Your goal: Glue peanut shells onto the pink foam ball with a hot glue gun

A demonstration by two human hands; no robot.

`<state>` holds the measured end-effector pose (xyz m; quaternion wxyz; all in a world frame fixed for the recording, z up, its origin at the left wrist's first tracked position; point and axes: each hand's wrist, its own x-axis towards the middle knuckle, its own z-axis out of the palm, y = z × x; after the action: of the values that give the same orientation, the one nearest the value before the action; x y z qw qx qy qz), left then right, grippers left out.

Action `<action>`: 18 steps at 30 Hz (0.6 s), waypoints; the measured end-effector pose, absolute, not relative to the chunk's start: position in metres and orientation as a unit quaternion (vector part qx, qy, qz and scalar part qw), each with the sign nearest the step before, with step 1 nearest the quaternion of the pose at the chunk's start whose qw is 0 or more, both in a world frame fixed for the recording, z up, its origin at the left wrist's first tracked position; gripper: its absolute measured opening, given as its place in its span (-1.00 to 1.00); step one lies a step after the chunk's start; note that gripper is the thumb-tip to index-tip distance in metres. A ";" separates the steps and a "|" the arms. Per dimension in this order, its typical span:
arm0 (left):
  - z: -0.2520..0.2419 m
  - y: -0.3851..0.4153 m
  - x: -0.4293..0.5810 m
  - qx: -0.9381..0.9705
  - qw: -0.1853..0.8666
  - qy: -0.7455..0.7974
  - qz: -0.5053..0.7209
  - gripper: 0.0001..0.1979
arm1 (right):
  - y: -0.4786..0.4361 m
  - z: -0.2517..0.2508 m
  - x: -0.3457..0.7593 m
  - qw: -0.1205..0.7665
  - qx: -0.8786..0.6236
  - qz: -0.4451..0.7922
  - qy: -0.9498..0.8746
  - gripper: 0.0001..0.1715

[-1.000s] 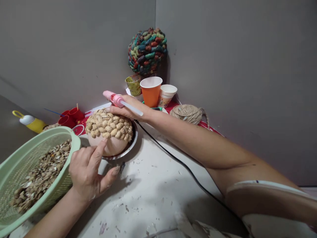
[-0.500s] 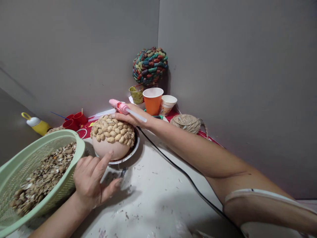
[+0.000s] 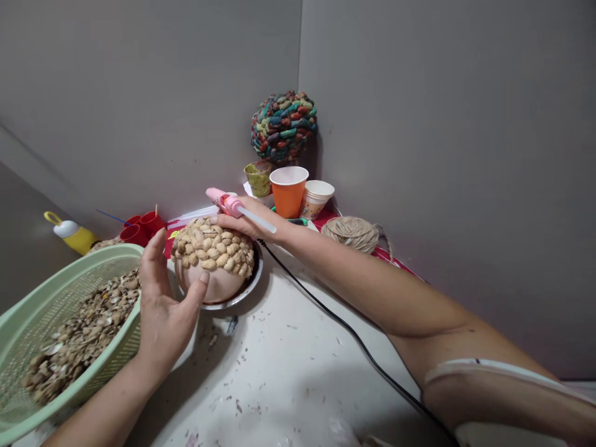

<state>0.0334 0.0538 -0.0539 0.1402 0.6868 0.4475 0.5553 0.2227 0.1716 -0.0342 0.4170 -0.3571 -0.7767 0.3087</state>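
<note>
A ball [image 3: 218,285] sits in a shallow metal bowl [image 3: 249,297], its upper part covered with peanut shells [image 3: 216,248] and its lower front bare and pale pink. My left hand [image 3: 162,310] is open at its left front, fingers up and thumb apart, the thumb tip over or against the bare part. Behind the ball, my right hand [image 3: 249,220] grips a pink glue gun [image 3: 226,200] with a whitish glue stick [image 3: 258,218] poking out the back. That hand lies along the shells at the top right; the gun's nozzle is hard to make out.
A green basket [image 3: 69,264] of shells stands at left. Behind are red cups [image 3: 151,223], a yellow-and-white bottle [image 3: 72,234], an orange cup [image 3: 288,192], paper cups [image 3: 317,197], twine [image 3: 351,233] and a multicoloured ball [image 3: 284,127]. A black cord [image 3: 335,313] crosses the white table.
My left hand has turned from pointing with the index finger at the bare surface to fingers raised, thumb near the ball. My right hand and the glue gun have hardly moved.
</note>
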 end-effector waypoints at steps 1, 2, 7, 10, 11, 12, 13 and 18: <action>-0.054 0.055 0.033 0.687 0.145 0.453 0.550 -0.28 | 0.172 -0.034 0.223 0.421 -0.350 0.305 -0.779 -0.61; -0.054 0.057 0.032 0.687 0.149 0.457 0.545 -0.28 | 0.172 -0.035 0.224 0.425 -0.342 0.301 -0.782 -0.61; -0.057 0.063 0.027 0.694 0.154 0.467 0.527 -0.27 | 0.171 -0.033 0.225 0.428 -0.341 0.304 -0.780 -0.61; -0.059 0.066 0.025 0.698 0.160 0.461 0.524 -0.27 | 0.170 -0.033 0.224 0.424 -0.351 0.304 -0.778 -0.59; -0.059 0.067 0.025 0.697 0.165 0.460 0.524 -0.27 | 0.171 -0.033 0.224 0.423 -0.351 0.303 -0.778 -0.58; -0.060 0.067 0.025 0.696 0.171 0.460 0.525 -0.27 | 0.171 -0.033 0.224 0.423 -0.349 0.303 -0.779 -0.56; -0.060 0.068 0.025 0.694 0.175 0.461 0.524 -0.27 | 0.171 -0.033 0.224 0.423 -0.346 0.302 -0.781 -0.55; -0.058 0.068 0.027 0.693 0.175 0.469 0.518 -0.28 | 0.175 -0.036 0.226 0.417 -0.325 0.293 -0.797 -0.49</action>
<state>0.0266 0.0683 -0.0584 0.1754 0.6934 0.4688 0.5183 0.2264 0.1748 -0.0358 0.4167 -0.3252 -0.7968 0.2928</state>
